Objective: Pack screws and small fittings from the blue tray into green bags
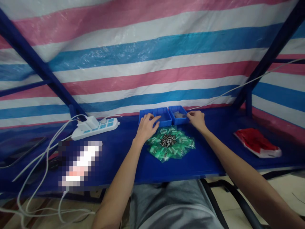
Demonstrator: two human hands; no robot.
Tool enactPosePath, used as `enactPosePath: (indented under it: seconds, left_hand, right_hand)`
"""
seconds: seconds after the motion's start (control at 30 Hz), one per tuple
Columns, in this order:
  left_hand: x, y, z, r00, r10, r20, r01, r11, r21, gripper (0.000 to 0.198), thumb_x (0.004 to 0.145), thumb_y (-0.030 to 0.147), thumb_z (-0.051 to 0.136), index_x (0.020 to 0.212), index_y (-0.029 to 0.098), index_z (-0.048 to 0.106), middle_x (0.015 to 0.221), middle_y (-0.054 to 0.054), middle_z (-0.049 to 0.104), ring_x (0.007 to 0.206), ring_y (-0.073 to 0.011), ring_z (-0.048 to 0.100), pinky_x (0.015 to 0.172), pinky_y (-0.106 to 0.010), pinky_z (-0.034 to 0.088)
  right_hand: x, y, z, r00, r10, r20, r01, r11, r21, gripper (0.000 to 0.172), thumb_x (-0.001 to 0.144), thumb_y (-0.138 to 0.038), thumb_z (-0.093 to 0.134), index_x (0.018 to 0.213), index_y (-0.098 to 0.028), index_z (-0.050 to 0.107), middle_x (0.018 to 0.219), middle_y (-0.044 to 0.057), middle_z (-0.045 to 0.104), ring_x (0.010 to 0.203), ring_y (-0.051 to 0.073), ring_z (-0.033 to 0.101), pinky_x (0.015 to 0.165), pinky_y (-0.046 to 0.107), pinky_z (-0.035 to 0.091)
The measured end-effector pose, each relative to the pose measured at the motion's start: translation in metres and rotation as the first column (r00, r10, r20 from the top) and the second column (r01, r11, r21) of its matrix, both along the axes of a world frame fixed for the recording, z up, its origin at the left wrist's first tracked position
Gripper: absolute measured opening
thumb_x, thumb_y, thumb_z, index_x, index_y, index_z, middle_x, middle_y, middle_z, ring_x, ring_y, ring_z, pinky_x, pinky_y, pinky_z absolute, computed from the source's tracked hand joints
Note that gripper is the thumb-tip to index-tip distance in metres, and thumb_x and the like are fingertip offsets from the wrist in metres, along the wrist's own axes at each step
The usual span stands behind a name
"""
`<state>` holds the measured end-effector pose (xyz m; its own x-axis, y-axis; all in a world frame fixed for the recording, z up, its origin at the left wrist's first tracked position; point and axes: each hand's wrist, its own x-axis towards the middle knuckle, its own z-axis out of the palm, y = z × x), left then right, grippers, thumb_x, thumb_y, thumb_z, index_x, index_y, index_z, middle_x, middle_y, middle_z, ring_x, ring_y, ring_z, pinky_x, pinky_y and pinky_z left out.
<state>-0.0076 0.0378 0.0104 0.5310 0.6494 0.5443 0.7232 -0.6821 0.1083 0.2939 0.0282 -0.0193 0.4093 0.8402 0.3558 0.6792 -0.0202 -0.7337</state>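
Observation:
My left hand [147, 128] is at the near side of the left blue bin [142, 120], its fingers spread and partly covering that bin. The thumb and index finger reach across the front of the middle blue bin [163, 122]. My right hand [197, 119] has its fingers closed at the right edge of the right blue bin [178, 121], which holds small clear items [178, 114] too small to name. In front of the bins lies a ring of small green plastic bags [164, 154] around a pile of small dark and silver metal cylinders [168, 140].
A white power strip [105, 128] with plugs and loose white cables [47, 152] is on the left, near a blurred-out object [82, 163]. A red and white packet [257, 142] lies to the right. Blue frame posts and a striped tarp [152, 70] close off the back.

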Motion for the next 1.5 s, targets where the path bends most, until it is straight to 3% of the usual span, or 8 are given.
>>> enactPosePath:
  seconds: [0.27,0.4,0.57,0.73,0.83,1.03,1.23,1.5]
  left_hand:
    - [0.025,-0.023,0.005,0.914,-0.194,0.357,0.260,0.954,-0.149,0.045,0.103,0.044,0.040,0.145,0.028,0.048,0.128,-0.010,0.058,0.107,-0.0217,0.061,0.098,-0.039,0.048]
    - [0.029,-0.024,0.009,0.822,-0.201,0.533,0.380,0.890,-0.251,0.056,0.103,0.049,0.037,0.156,0.034,0.025,0.155,-0.008,0.041,0.123,-0.0254,0.057,0.098,-0.039,0.051]
    - [0.026,-0.017,0.011,0.763,-0.192,0.617,0.423,0.870,-0.253,0.066,0.097,0.054,0.052,0.154,0.031,0.029,0.160,-0.008,0.033,0.143,-0.0301,0.038,0.105,-0.041,0.050]
    - [0.026,-0.017,0.013,0.722,-0.261,0.641,0.509,0.828,-0.237,0.072,0.092,0.056,0.059,0.153,0.031,0.031,0.157,-0.011,0.037,0.135,-0.0311,0.048,0.096,-0.042,0.056]
    - [0.025,-0.020,0.015,0.786,-0.288,0.547,0.481,0.841,-0.249,0.077,0.087,0.054,0.067,0.152,0.032,0.033,0.154,-0.010,0.042,0.134,-0.0308,0.049,0.101,-0.046,0.052]
    - [0.018,-0.024,0.012,0.926,-0.212,0.314,0.290,0.930,-0.227,0.071,0.080,0.053,0.074,0.144,0.036,0.048,0.147,-0.007,0.049,0.140,-0.0339,0.041,0.113,-0.057,0.038]
    - [0.027,-0.026,0.006,0.917,-0.198,0.346,0.220,0.975,-0.024,0.034,0.078,0.044,0.079,0.105,0.024,0.074,0.155,-0.009,0.026,0.141,-0.0360,0.037,0.107,-0.056,0.045]
    - [0.031,-0.035,0.010,0.917,-0.203,0.343,0.159,0.975,0.153,0.018,0.086,0.038,0.072,0.086,0.021,0.075,0.157,-0.007,0.028,0.142,-0.0378,0.032,0.107,-0.057,0.043]
  right_hand:
    - [-0.019,-0.034,0.036,0.996,-0.088,0.024,0.078,0.958,0.277,0.030,0.085,-0.033,0.057,0.093,-0.013,0.077,0.088,0.010,0.078,0.083,0.026,0.073,0.084,0.031,0.054]
    - [-0.056,-0.056,0.046,0.998,0.068,0.017,-0.069,0.925,0.374,0.027,0.087,-0.034,0.056,0.095,-0.016,0.075,0.089,0.008,0.077,0.082,0.024,0.072,0.082,0.031,0.055]
    - [-0.082,-0.068,0.044,0.977,0.205,0.056,-0.211,0.905,0.370,0.026,0.089,-0.038,0.055,0.100,-0.019,0.069,0.099,0.009,0.074,0.089,0.025,0.070,0.073,0.033,0.057]
    - [-0.079,-0.059,0.034,0.896,0.383,-0.226,-0.320,0.908,0.270,0.066,0.090,-0.053,0.056,0.145,-0.022,0.039,0.128,0.015,0.064,0.088,0.026,0.070,0.062,0.037,0.060]
    - [-0.077,-0.055,0.028,0.848,0.432,-0.306,-0.387,0.900,0.199,0.070,0.091,-0.058,0.053,0.149,-0.024,0.032,0.120,0.012,0.068,0.077,0.025,0.071,0.063,0.039,0.060]
    - [-0.079,-0.059,0.026,0.936,0.344,-0.074,-0.316,0.914,0.256,0.065,0.090,-0.057,0.055,0.142,-0.021,0.044,0.103,0.011,0.073,0.084,0.027,0.069,0.078,0.042,0.056]
    - [-0.081,-0.062,0.029,0.957,0.283,-0.067,-0.260,0.935,0.240,0.061,0.092,-0.057,0.051,0.140,-0.020,0.045,0.104,0.011,0.072,0.084,0.027,0.068,0.078,0.040,0.054]
    - [-0.082,-0.064,0.032,0.961,0.269,-0.055,-0.246,0.932,0.265,0.058,0.093,-0.056,0.049,0.140,-0.021,0.044,0.112,0.012,0.071,0.093,0.029,0.069,0.083,0.040,0.054]
